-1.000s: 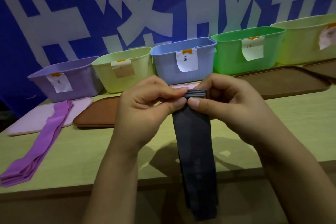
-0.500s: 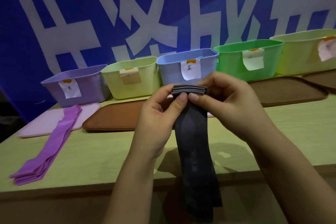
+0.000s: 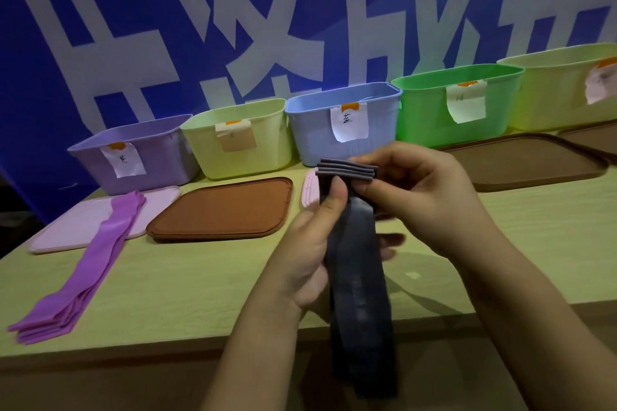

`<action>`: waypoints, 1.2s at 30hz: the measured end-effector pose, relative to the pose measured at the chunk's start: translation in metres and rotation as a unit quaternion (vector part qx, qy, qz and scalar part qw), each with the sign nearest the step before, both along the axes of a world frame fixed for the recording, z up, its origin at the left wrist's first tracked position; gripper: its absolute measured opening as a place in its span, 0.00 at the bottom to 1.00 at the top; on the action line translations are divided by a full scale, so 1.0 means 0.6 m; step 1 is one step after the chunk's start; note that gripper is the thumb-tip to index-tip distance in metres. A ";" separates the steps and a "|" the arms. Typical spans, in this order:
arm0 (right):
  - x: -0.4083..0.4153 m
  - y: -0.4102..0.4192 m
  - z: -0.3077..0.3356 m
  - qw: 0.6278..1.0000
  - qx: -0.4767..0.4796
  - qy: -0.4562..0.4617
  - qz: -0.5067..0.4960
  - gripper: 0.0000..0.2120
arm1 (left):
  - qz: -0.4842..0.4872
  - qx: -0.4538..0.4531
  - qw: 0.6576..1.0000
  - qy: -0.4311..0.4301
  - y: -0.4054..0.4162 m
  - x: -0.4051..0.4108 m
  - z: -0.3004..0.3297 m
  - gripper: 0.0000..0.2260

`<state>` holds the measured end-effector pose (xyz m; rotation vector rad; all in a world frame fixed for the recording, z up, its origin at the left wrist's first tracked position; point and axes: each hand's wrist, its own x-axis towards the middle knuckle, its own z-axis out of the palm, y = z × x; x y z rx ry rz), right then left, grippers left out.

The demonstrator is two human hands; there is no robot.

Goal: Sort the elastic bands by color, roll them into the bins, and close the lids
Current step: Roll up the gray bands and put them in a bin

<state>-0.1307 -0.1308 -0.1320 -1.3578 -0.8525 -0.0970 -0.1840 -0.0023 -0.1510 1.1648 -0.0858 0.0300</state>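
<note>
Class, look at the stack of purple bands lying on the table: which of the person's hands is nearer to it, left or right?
Left. The left hand pinches the dark bands mid-table, to the right of the purple bands. The right hand grips the same dark bands from their far side, farther away.

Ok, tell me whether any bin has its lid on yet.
No: the purple bin, the blue bin and the others stand open, and the brown lid lies flat on the table.

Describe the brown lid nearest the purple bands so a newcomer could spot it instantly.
Start at the row of bins along the blue banner and find the pale yellow-green bin, second from the left end. The brown lid lies flat on the table in front of it. A pink lid lies to its left; the other brown lids lie far right.
</note>
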 end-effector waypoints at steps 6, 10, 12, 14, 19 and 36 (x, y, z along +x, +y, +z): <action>0.013 0.002 0.004 0.993 -0.033 -0.084 -0.072 0.11 | -0.198 -0.047 0.978 0.039 0.023 -0.002 -0.004 0.27; 0.018 -0.004 0.008 0.985 -0.052 -0.137 -0.087 0.11 | -0.217 -0.053 0.973 0.056 0.027 -0.001 0.005 0.31; 0.016 -0.005 0.008 0.978 -0.074 -0.174 -0.093 0.10 | -0.168 -0.015 0.984 0.059 0.024 -0.002 0.010 0.34; 0.016 -0.008 0.009 0.971 -0.099 -0.202 -0.082 0.08 | -0.108 0.032 0.992 0.057 0.015 -0.005 0.016 0.37; 0.018 -0.011 0.019 0.957 -0.131 -0.254 -0.054 0.09 | -0.005 0.084 0.996 0.024 0.000 -0.006 0.022 0.34; 0.025 -0.030 0.033 0.959 -0.066 0.170 0.216 0.15 | 0.017 0.114 0.993 -0.031 0.010 -0.022 0.021 0.23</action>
